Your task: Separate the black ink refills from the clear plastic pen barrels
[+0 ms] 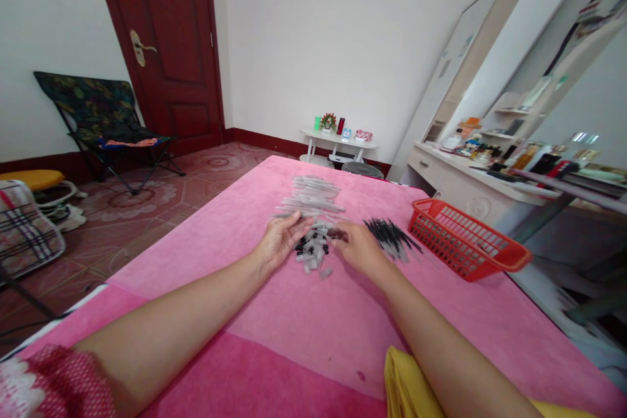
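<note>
Pink cloth (304,313) underlies the work, presumably to stop rolling. Red basket (453,245) stands right, beyond the black sticks (389,235). Grey tubes (313,194) lie crosswise ahead, apparently for easy picking. My left hand (279,240) is loosely open; my right hand (360,248) curls, its contents indeterminable. Between them lie the small pieces (313,249), seemingly kept within reach of both.

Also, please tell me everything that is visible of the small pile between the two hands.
The small pile is a loose, low heap of short translucent and black pieces, plastic by their look, lying at mixed angles on the pink cloth. The left hand and right hand flank it closely; exact contact is unclear.
</note>
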Motion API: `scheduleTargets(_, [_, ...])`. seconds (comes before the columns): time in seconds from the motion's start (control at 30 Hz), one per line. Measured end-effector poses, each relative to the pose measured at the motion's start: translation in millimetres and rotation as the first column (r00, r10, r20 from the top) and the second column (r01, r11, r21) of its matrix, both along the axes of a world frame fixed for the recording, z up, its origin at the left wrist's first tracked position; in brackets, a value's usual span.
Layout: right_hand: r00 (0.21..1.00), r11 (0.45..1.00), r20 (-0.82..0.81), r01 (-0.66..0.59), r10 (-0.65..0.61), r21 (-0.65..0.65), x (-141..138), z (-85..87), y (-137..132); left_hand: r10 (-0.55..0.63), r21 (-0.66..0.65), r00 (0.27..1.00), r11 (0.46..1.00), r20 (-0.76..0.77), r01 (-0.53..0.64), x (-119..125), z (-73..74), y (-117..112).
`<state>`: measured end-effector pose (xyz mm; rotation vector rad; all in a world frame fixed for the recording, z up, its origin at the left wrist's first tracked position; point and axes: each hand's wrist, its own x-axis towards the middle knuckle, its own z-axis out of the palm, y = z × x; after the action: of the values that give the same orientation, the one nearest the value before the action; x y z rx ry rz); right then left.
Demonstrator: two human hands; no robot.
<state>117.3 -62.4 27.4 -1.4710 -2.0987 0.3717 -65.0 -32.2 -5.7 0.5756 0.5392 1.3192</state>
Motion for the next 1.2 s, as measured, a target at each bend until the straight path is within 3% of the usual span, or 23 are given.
scheduleTargets(0.07, [0.958, 1.0, -0.286, 0.016, -0.009, 0.019, 4.2, 2.4, 5.4, -0.028, 0.033, 0.999, 0.999, -0.044, 0.029, 1.2, -0.3, -1.6])
scheduleTargets(0.17, [0.816, 0.999, -0.576, 0.049, -0.052, -0.021, 4.3, 6.2, 7.3, -0.062, 0.091, 0.995, 0.993, -0.083, 0.069, 2.8, -0.7, -3.6])
scheduleTargets(0.27, [0.678, 0.995, -0.731, 0.005, -0.076, -0.098, -0.4, 6.9, 4.8, -0.069, 0.115, 0.993, 0.99, -0.093, 0.08, 3.7, -0.7, -5.1])
scheduleTargets(0.37, [0.611, 0.991, -0.788, -0.039, -0.076, -0.126, -4.5, 4.1, 3.5, -0.067, 0.116, 0.993, 0.99, -0.102, 0.078, 3.9, 0.0, -6.1])
scheduleTargets(0.57, [0.651, 0.997, -0.759, -0.034, -0.027, -0.065, -7.2, -0.1, 5.0, -0.063, 0.122, 0.992, 0.99, -0.107, 0.076, 3.3, 0.0, -5.5])
scheduleTargets(0.9, [0.801, 0.996, -0.598, 0.063, -0.014, 0.061, -6.0, -6.5, 8.6, -0.045, 0.13, 0.988, 0.989, -0.146, 0.065, 4.9, -3.5, -5.1])
scheduleTargets(1.1, [0.794, 0.998, -0.608, 0.053, -0.025, 0.029, -7.4, -7.8, 6.8, -0.04, 0.177, 0.985, 0.982, -0.17, 0.07, 5.3, -3.8, -6.7])
scheduleTargets(1.2, [0.83, 0.999, -0.557, 0.046, -0.028, 0.019, -6.0, -10.5, 7.3, -0.026, 0.197, 0.982, 0.978, -0.187, 0.063, 6.3, -2.7, -8.2])
